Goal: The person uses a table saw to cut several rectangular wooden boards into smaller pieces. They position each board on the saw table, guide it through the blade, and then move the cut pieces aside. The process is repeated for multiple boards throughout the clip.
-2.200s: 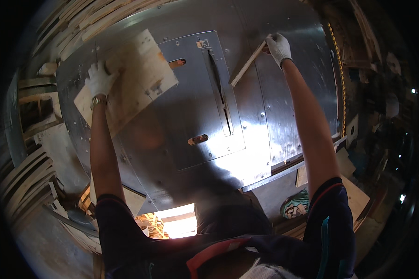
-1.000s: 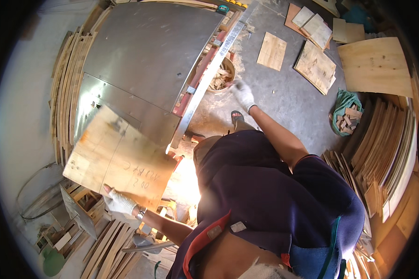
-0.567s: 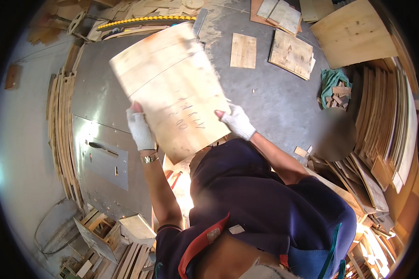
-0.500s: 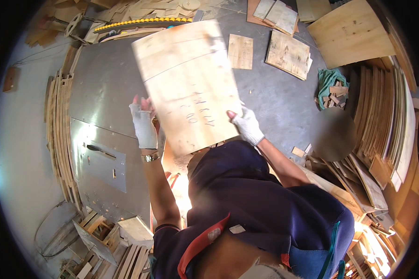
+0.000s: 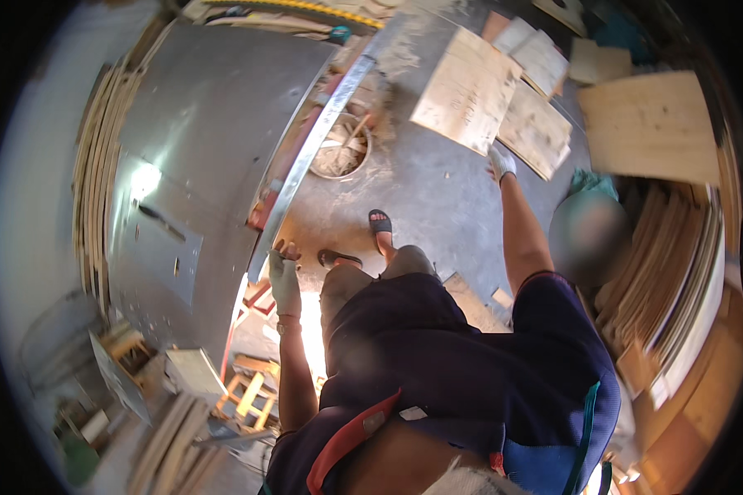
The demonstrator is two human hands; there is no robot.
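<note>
My left hand [image 5: 285,268], in a white fingerless glove, has its fingers apart beside the silver rail [image 5: 332,111] along the grey metal-topped table [image 5: 198,107]. My right hand [image 5: 499,165] is stretched out to the right, fingers apart, at the lower corner of a marked plywood board [image 5: 462,87]. Whether it still touches the board is unclear. The board lies over or just above other plywood pieces [image 5: 532,124] on the floor side.
A round bin of offcuts [image 5: 338,153] sits beside the table. Stacked sheets [image 5: 652,272] and a large panel [image 5: 648,128] stand at right, near a partly blurred green sack [image 5: 586,181]. Long strips [image 5: 99,165] line the left wall. Wooden frames [image 5: 252,388] lie lower left.
The marked board has left my left hand and moved away to the upper right onto or over the pile. My right arm is extended after it; my left hand has dropped lower.
</note>
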